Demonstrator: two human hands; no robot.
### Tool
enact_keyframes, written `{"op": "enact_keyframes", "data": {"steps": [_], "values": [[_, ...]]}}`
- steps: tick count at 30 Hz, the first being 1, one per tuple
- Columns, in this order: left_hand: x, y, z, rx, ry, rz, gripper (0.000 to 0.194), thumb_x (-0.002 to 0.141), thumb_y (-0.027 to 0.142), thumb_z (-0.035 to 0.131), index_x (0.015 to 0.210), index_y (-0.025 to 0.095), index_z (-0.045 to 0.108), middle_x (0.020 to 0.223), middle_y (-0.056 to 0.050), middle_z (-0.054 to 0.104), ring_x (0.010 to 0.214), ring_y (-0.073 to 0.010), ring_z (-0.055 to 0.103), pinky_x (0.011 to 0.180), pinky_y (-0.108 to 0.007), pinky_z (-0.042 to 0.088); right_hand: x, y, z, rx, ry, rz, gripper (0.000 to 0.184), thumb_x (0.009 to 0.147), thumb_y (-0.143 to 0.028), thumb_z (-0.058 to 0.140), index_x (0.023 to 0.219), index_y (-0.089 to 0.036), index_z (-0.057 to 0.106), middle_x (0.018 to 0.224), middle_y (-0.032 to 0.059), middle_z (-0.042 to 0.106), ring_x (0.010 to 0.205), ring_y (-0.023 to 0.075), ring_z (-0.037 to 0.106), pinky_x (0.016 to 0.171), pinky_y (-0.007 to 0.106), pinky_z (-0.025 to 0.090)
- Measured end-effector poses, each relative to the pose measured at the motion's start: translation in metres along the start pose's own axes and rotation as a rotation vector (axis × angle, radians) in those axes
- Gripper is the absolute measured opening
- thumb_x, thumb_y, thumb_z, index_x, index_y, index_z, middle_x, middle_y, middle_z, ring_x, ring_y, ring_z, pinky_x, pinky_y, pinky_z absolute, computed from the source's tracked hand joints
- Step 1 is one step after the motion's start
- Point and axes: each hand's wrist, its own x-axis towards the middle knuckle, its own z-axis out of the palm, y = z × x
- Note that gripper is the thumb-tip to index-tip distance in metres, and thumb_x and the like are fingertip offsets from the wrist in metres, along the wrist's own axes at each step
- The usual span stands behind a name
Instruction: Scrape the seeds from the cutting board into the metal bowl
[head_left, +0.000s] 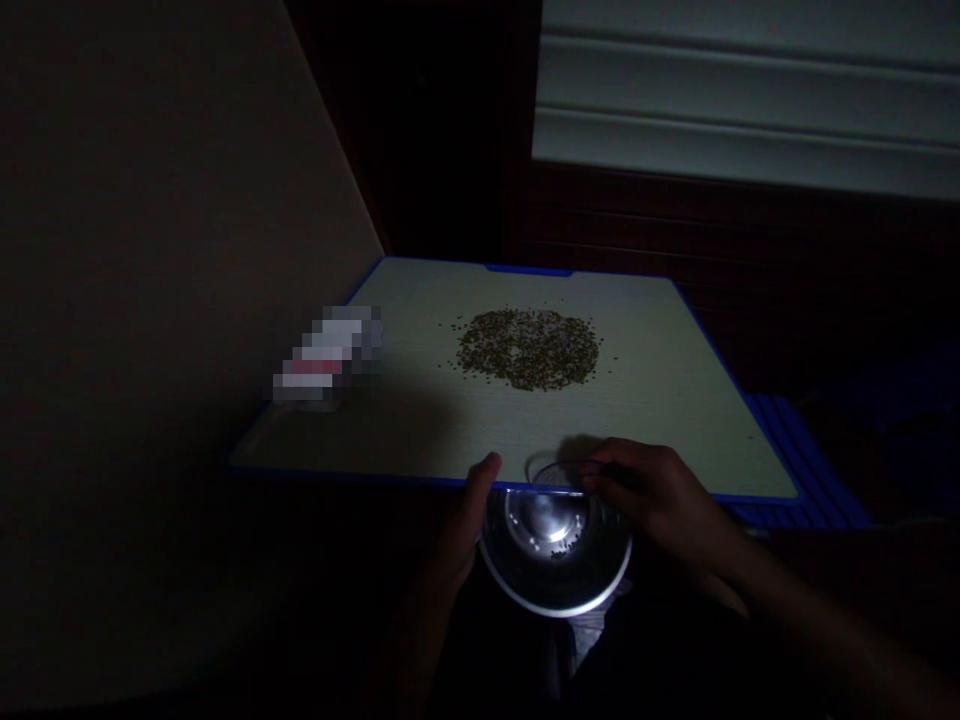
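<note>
Small dark seeds (529,348) lie spread in a loose patch on the pale tabletop (405,300). At the near edge, my right hand (660,490) is closed, its fingers pinching a thin, clear, curved-edged piece (551,472) against the tabletop. What that piece is, I cannot make out. Below the edge sits a shiny metal bowl (555,590) with a few dark seeds in it. Beside the bowl's left rim is my left hand (472,520), its thumb stretched up over the table edge. The other left fingers are hidden, so their grip does not show.
A blurred-out white and red item (326,360) lies at the tabletop's left side. A wall (187,200) rises close on the left. Blue striped cloth or matting (810,470) shows past the right edge. The surroundings are very dark.
</note>
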Motion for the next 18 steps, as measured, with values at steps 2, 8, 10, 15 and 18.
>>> {"op": "enact_keyframes", "data": {"steps": [2,8,10,15,18], "values": [[-0.001,0.002,0.001,0.012,0.014,0.078,0.046,0.072,0.051,0.083,0.104,0.02,0.073,0.109,-0.009,0.077,0.117,-0.0309,0.067,0.107,-0.04,0.046,0.003,0.002,-0.005,0.02,0.024,-0.006,0.012,0.095,-0.029,0.062,0.1,-0.024,0.072,0.096,0.0029,0.074,0.088,0.0197,0.068,0.078,0.034,0.053],[0.0,0.001,0.0,0.047,-0.052,0.097,0.041,0.08,0.053,0.076,0.107,0.022,0.073,0.123,-0.008,0.074,0.125,-0.029,0.063,0.112,-0.039,0.041,0.025,0.013,-0.025,-0.12,0.241,-0.095,0.019,0.097,-0.032,0.058,0.105,-0.022,0.072,0.1,0.0052,0.073,0.093,0.0217,0.067,0.083,0.035,0.051],[0.001,-0.001,-0.002,0.053,-0.043,0.094,0.043,0.08,0.053,0.077,0.11,0.023,0.073,0.124,-0.007,0.073,0.125,-0.0292,0.062,0.113,-0.04,0.041,0.035,0.016,-0.03,-0.188,0.329,-0.116,0.021,0.096,-0.034,0.058,0.102,-0.021,0.072,0.101,0.0066,0.074,0.093,0.0227,0.068,0.083,0.035,0.051],[0.002,-0.002,-0.003,0.04,-0.055,0.044,0.045,0.078,0.054,0.078,0.109,0.022,0.073,0.125,-0.01,0.073,0.126,-0.0307,0.061,0.113,-0.041,0.041,0.059,0.019,-0.032,-0.24,0.417,-0.137,0.025,0.094,-0.035,0.059,0.108,-0.019,0.072,0.107,0.0094,0.075,0.094,0.0245,0.07,0.082,0.037,0.052],[-0.001,0.0,0.0,0.027,-0.044,0.037,0.045,0.077,0.054,0.079,0.109,0.023,0.072,0.125,-0.01,0.073,0.127,-0.031,0.061,0.112,-0.041,0.042,0.069,0.02,-0.024,-0.252,0.407,-0.153,0.027,0.095,-0.035,0.056,0.109,-0.019,0.073,0.107,0.0094,0.076,0.093,0.024,0.069,0.081,0.036,0.053]]}}
